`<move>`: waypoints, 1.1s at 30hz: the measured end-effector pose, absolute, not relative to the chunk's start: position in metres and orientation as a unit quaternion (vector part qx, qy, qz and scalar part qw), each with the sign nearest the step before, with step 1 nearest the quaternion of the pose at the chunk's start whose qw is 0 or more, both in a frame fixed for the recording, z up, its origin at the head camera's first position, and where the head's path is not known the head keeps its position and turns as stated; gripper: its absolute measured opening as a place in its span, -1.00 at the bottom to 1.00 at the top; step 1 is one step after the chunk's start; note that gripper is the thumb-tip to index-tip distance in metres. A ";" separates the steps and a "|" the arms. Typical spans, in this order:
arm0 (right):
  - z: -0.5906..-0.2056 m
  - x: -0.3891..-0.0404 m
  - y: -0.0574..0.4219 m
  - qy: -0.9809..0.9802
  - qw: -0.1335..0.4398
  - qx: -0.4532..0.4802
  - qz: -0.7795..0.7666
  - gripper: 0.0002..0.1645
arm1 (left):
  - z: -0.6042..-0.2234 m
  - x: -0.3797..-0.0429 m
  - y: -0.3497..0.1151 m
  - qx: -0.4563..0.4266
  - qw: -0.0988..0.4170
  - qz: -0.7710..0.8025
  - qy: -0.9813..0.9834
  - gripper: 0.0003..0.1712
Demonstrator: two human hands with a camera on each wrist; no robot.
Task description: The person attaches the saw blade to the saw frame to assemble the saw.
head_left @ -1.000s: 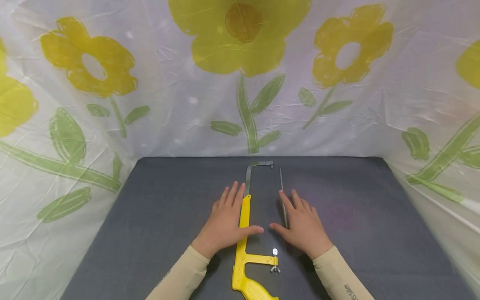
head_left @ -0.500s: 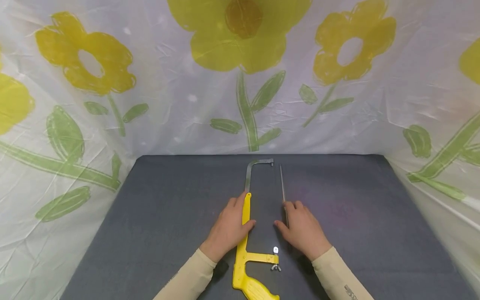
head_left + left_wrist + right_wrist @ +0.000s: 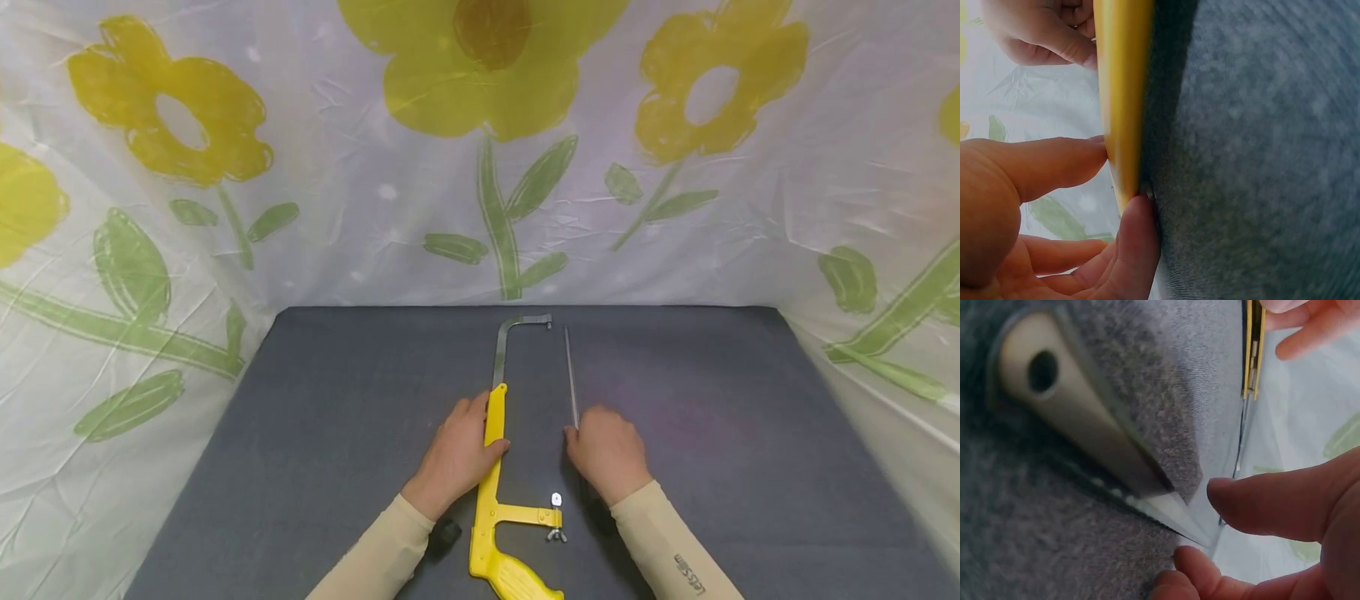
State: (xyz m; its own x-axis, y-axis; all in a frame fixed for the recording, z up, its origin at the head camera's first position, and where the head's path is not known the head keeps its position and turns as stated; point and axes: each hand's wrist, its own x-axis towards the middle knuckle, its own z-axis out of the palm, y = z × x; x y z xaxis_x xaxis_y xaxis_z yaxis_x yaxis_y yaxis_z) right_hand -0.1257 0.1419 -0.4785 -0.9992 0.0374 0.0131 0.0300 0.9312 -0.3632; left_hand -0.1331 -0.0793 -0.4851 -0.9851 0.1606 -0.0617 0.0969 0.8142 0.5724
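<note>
In the head view a yellow hacksaw frame [image 3: 487, 492], without a blade fitted, lies lengthwise on the dark table. My left hand [image 3: 457, 454] grips its bar near the middle. In the left wrist view the thumb touches one side of the yellow bar and a finger the other. A loose, thin metal hacksaw blade [image 3: 571, 367] lies to the right of the frame. My right hand [image 3: 609, 450] curls over its near part, thumb on the left. The right wrist view shows the blade's holed end [image 3: 1054, 381] and its body passing between thumb and fingers.
The frame's wing nut [image 3: 556, 535] sits at the end of its short yellow arm. A dark block [image 3: 445, 533] shows beneath the left wrist. A flower-printed curtain [image 3: 360, 250] stands along the back edge and sides of the grey table [image 3: 337, 417].
Both hands came down from spread fingers. My left hand took hold of the hacksaw frame. My right hand slid slightly nearer and curled round the blade. The view tilted a little.
</note>
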 end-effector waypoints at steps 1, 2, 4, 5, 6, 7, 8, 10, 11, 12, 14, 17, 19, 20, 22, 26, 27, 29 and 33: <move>-0.479 -0.126 0.142 -0.983 0.008 -0.019 0.183 -0.57 | -0.485 -0.134 -0.079 0.069 0.053 0.297 0.951 -0.08; -0.479 -0.127 0.142 -0.983 0.005 -0.021 0.183 -0.55 | -0.485 -0.134 -0.080 0.070 0.053 0.298 0.951 -0.09; -0.480 -0.128 0.142 -0.983 -0.002 -0.024 0.182 -0.52 | -0.485 -0.134 -0.079 0.070 0.053 0.296 0.951 -0.08; -0.480 -0.128 0.142 -0.983 -0.004 -0.024 0.182 -0.51 | -0.485 -0.135 -0.079 0.070 0.053 0.295 0.952 -0.08; -0.480 -0.128 0.143 -0.983 -0.006 -0.027 0.183 -0.51 | -0.485 -0.135 -0.079 0.070 0.053 0.293 0.952 -0.08; -0.480 -0.129 0.143 -0.983 -0.007 -0.028 0.184 -0.51 | -0.485 -0.135 -0.078 0.069 0.054 0.293 0.952 -0.08; -0.480 -0.129 0.142 -0.982 -0.007 -0.029 0.186 -0.51 | -0.484 -0.135 -0.078 0.068 0.055 0.292 0.952 -0.08; -0.480 -0.129 0.142 -0.981 -0.009 -0.031 0.190 -0.52 | -0.484 -0.134 -0.078 0.065 0.058 0.292 0.952 -0.08; -0.481 -0.129 0.141 -0.981 -0.010 -0.033 0.192 -0.52 | -0.484 -0.134 -0.078 0.064 0.060 0.292 0.952 -0.07; -0.481 -0.129 0.141 -0.980 -0.011 -0.036 0.194 -0.52 | -0.485 -0.135 -0.078 0.062 0.061 0.293 0.952 -0.07; -0.481 -0.129 0.141 -0.980 -0.014 -0.039 0.196 -0.51 | -0.485 -0.135 -0.078 0.061 0.063 0.293 0.952 -0.07; -0.482 -0.130 0.141 -0.979 -0.021 -0.047 0.198 -0.50 | -0.486 -0.135 -0.079 0.060 0.064 0.296 0.951 -0.06; -0.482 -0.131 0.142 -0.978 -0.026 -0.050 0.202 -0.50 | -0.486 -0.135 -0.079 0.060 0.064 0.298 0.951 -0.06; -0.482 -0.131 0.142 -0.977 -0.029 -0.052 0.204 -0.49 | -0.485 -0.135 -0.079 0.061 0.063 0.299 0.950 -0.06; -0.482 -0.132 0.143 -0.976 -0.035 -0.055 0.209 -0.48 | -0.485 -0.135 -0.080 0.062 0.063 0.300 0.950 -0.06; -0.482 -0.133 0.142 -0.972 -0.043 -0.063 0.221 -0.43 | -0.485 -0.135 -0.080 0.063 0.062 0.302 0.949 -0.06; -0.482 -0.133 0.142 -0.971 -0.043 -0.063 0.225 -0.43 | -0.485 -0.135 -0.080 0.063 0.063 0.301 0.949 -0.06; -0.482 -0.134 0.142 -0.969 -0.042 -0.061 0.236 -0.45 | -0.485 -0.135 -0.080 0.061 0.065 0.300 0.950 -0.06; -0.482 -0.134 0.143 -0.964 -0.036 -0.055 0.258 -0.52 | -0.485 -0.134 -0.079 0.058 0.069 0.295 0.951 -0.07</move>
